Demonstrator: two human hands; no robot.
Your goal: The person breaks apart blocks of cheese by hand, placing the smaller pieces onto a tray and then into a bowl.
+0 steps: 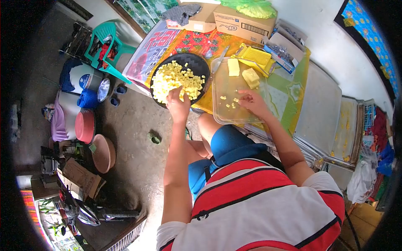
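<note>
My left hand [178, 102] is at the near edge of a round black tray [200, 63], its fingertips closed at the heap of yellow cubes [169, 77]; what they hold is too small to name. Over the clear plastic lid [220, 115] is my right hand [250, 101], fingers bent close to a few small yellow pieces [231, 101]. A flat yellow slab [233, 67] and a larger yellow block [251, 78] lie on the lid's far part. Between tray and lid rests a knife [218, 62].
Behind the lid is a yellow slotted tool [254, 57]. Cardboard boxes [238, 26] line the table's back, with an open box [284, 50] at the right. A green chair [104, 37], basins [85, 126] and a slipper [154, 137] are on the floor at left.
</note>
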